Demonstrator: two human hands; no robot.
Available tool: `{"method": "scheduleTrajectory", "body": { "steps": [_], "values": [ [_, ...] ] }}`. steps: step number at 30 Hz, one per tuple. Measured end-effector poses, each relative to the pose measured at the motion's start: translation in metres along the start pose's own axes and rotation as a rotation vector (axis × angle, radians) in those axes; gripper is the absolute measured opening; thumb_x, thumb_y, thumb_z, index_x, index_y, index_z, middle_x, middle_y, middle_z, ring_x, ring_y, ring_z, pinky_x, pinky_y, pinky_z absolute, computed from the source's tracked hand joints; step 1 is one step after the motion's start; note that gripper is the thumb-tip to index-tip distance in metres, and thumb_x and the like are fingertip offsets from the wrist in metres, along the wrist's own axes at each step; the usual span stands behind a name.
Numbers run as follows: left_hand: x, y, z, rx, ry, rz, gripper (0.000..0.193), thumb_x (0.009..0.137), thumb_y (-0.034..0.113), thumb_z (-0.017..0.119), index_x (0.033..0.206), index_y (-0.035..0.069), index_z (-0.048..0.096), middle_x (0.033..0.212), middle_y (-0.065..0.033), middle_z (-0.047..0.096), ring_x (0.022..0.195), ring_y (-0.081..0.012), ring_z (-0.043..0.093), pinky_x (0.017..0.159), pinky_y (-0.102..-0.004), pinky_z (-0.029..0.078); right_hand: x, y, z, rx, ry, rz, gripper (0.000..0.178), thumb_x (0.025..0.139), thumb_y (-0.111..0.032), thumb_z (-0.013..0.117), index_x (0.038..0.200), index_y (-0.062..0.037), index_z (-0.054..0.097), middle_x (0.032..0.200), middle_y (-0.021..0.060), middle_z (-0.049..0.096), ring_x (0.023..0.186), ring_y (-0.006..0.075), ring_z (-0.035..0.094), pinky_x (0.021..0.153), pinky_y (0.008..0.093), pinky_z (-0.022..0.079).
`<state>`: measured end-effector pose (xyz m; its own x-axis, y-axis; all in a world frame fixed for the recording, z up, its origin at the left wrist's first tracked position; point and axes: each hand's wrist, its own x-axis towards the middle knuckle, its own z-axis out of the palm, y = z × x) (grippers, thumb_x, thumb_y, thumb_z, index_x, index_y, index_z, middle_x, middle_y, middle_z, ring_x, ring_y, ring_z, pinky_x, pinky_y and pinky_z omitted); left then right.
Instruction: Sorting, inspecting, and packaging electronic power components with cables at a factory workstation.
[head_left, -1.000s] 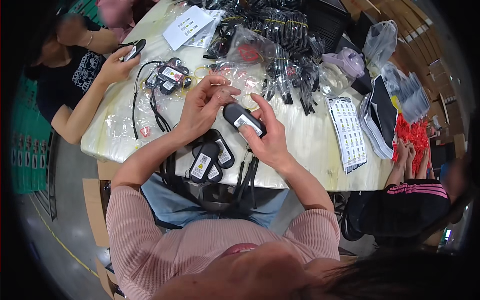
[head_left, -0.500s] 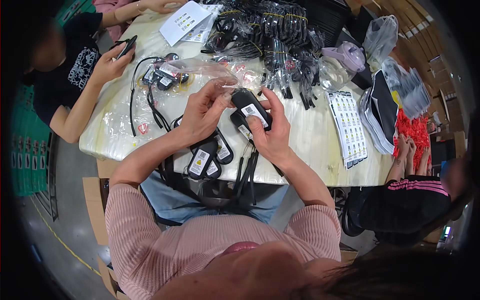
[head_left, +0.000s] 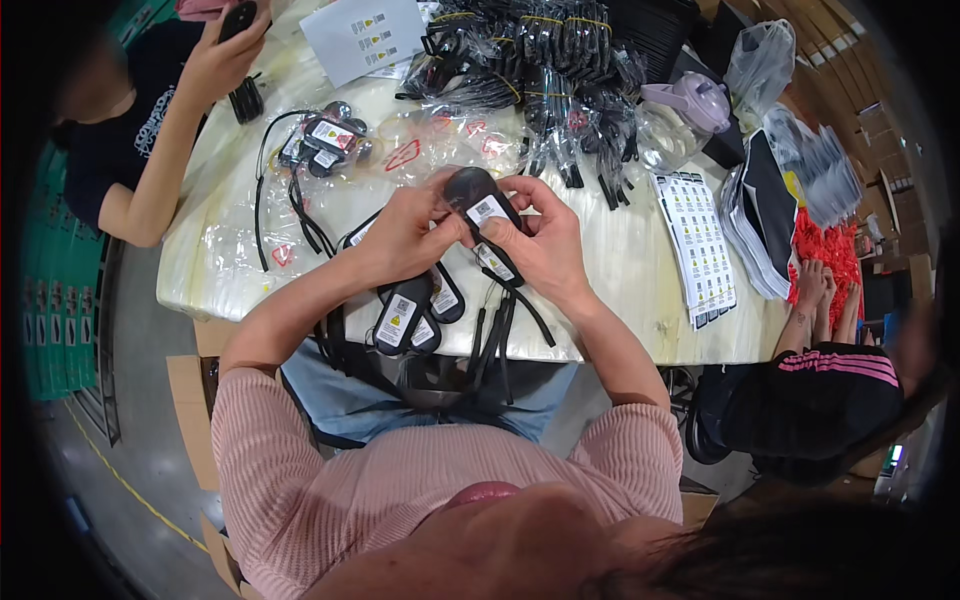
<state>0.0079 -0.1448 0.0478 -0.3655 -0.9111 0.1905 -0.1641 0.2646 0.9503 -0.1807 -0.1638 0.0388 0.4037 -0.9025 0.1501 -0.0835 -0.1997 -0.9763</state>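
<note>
From where I stood, the person's right hand was clamped on an oval black device, the thumb pressed near its white label and the fingers bent along its far side. The device was held tilted above the near part of the pale, plastic-covered table. A second black device lay just beneath it, its labelled end showing below the thumb. The left hand was at the upper device's left edge, thumb and fingers drawn close together; I could not tell whether they gripped the edge or only touched it. The two hands were nearly meeting.

Below the left wrist, a small pile of similar black devices overlapped near the table's edge, labels facing up. Dark straps hung over that edge beside the pile. Further left, more labelled devices were grouped on clear plastic. Beyond the hands were bagged bundles of black cords, yellow bands around them, with a white printed sheet to their left. To the right stood a clear jug with a lilac lid, near a sheet of labels. A co-worker at left held a dark handheld object.
</note>
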Motion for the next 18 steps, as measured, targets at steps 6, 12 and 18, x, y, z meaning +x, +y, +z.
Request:
{"method": "scheduleTrajectory", "body": {
  "steps": [6,12,18],
  "values": [
    [0.004,0.0,0.007,-0.125,-0.083,-0.103,0.021,0.08,0.002,0.048,0.099,-0.003,0.055,0.072,-0.0045,0.062,0.063,-0.0093,0.059,0.063,-0.0248,0.048,-0.003,-0.014,0.011,0.413,-0.038,-0.028,0.041,0.078,-0.013,0.067,0.11,0.0013,0.048,0.08,0.0018,0.051,0.061,0.0057,0.053,0.05,0.0179,0.042],
    [-0.001,-0.005,0.0,-0.224,-0.31,-0.201,0.019,0.076,0.003,0.053,0.094,-0.002,0.057,0.067,-0.0052,0.062,0.058,-0.0078,0.057,0.059,-0.0232,0.047,-0.004,-0.006,0.0,-0.069,-0.035,-0.19,0.02,0.079,-0.008,0.062,0.095,0.0016,0.054,0.07,0.0007,0.051,0.057,0.0053,0.049,0.048,0.0186,0.039],
    [0.005,0.011,-0.044,-0.769,0.046,-0.067,0.02,0.076,0.009,0.052,0.092,-0.002,0.055,0.067,-0.0059,0.059,0.056,-0.0108,0.057,0.053,-0.023,0.044,0.001,-0.003,-0.007,-0.196,0.136,-0.452,0.01,0.078,-0.009,0.062,0.079,0.0002,0.057,0.064,0.0011,0.05,0.052,0.0061,0.042,0.046,0.022,0.035]
  ]
}}
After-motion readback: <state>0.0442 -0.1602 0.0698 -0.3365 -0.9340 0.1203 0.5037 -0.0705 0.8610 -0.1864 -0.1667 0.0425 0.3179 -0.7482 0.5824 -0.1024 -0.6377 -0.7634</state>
